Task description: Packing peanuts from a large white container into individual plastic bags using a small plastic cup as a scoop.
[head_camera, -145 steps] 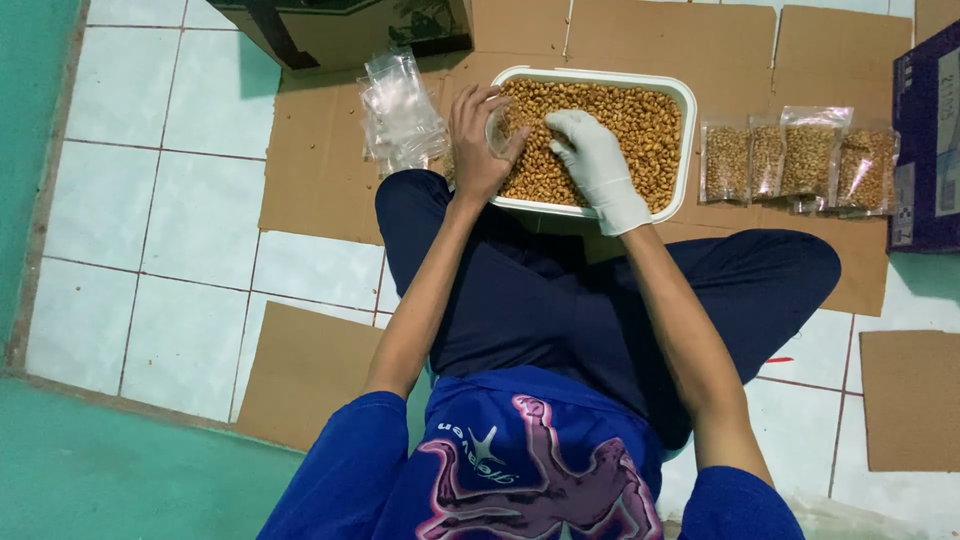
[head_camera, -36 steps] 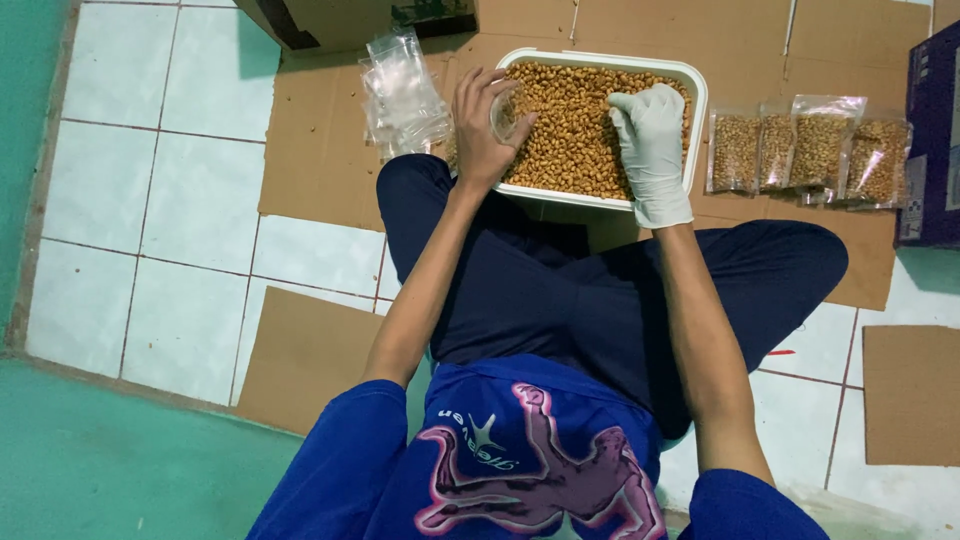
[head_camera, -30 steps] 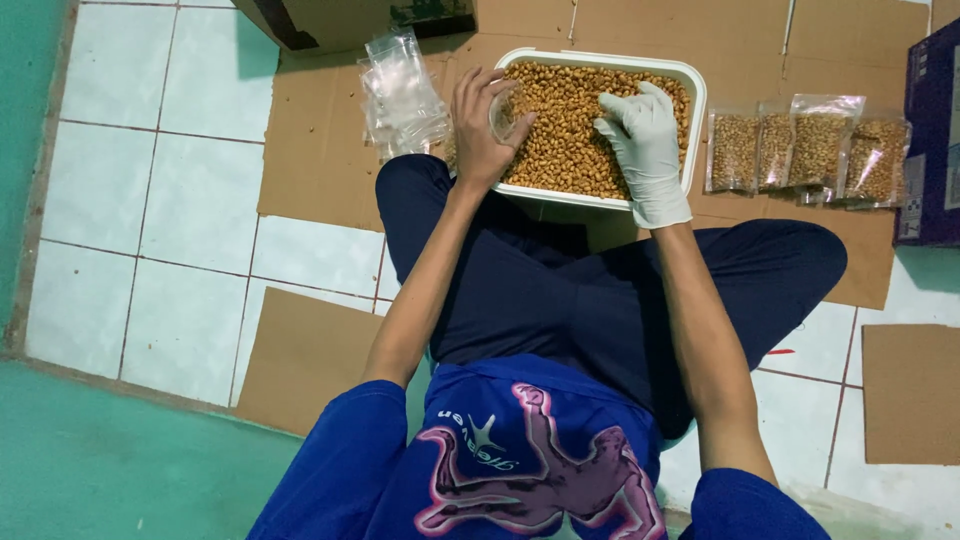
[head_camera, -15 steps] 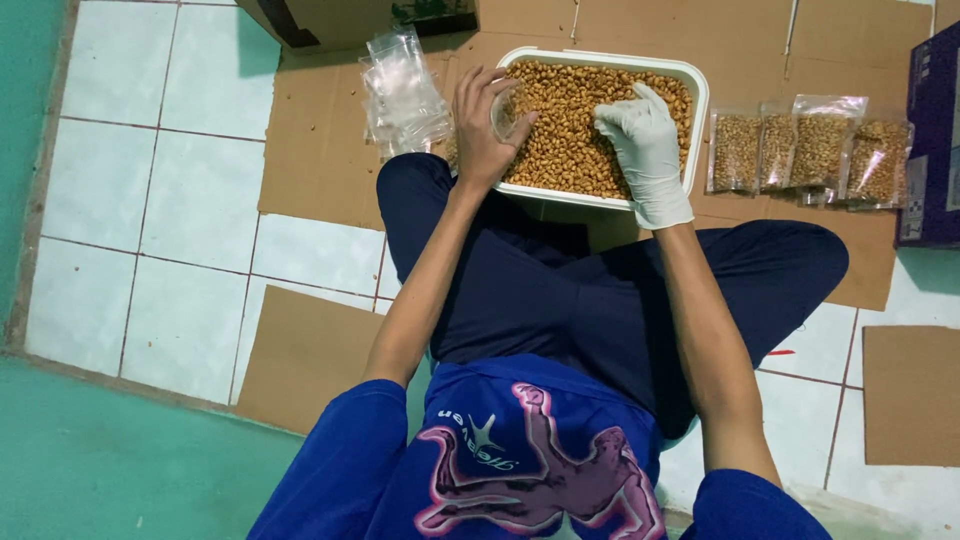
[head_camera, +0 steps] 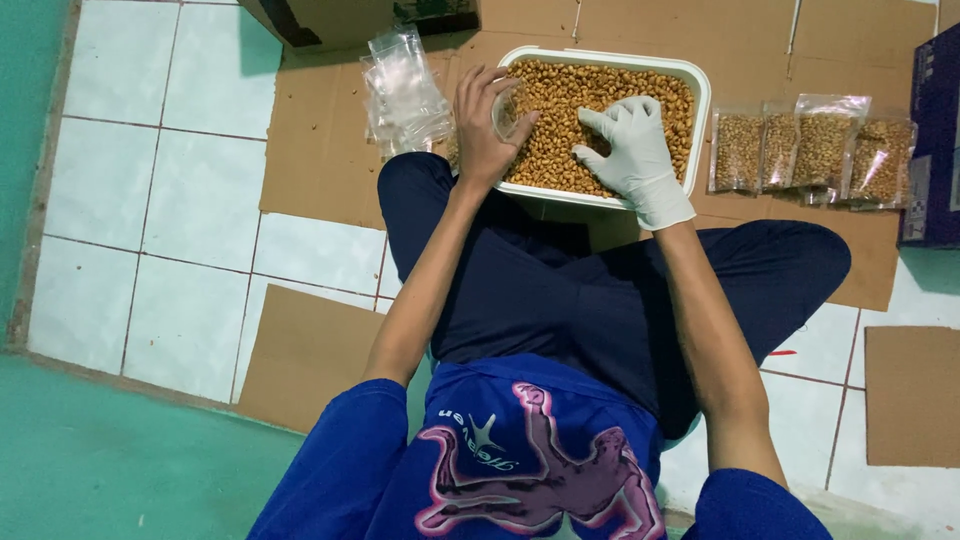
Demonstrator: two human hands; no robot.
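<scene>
The left hand (head_camera: 487, 125), bare, is seen at the upper middle of the frame, its fingers curled around a small clear bag (head_camera: 508, 107) that is held open at the near left edge of the tub. The bag is pinched between thumb and fingers; whether anything is in it cannot be told. Just to the right, the right hand (head_camera: 628, 143) is covered by a white glove and is laid on the nuts (head_camera: 590, 95), fingers loosely spread and bent, palm down on the golden-brown heap. The two hands are kept near each other but apart.

The nuts are held in a white rectangular tub (head_camera: 702, 100), which is set on flattened cardboard (head_camera: 320, 150) right in front of the crossed legs in dark trousers (head_camera: 590, 300). To the left of the tub, touching the left hand's side, a loose stack of empty clear bags (head_camera: 405, 90) is piled. To the right of the tub, a row of filled bags (head_camera: 810, 150) is lined up, just beside its wall. A brown carton (head_camera: 340, 15) is cut by the top edge, a dark blue box (head_camera: 935, 140) by the right edge. White floor tiles (head_camera: 150, 180) are spread across the left, bordered by green floor (head_camera: 100, 460) at lower left.
</scene>
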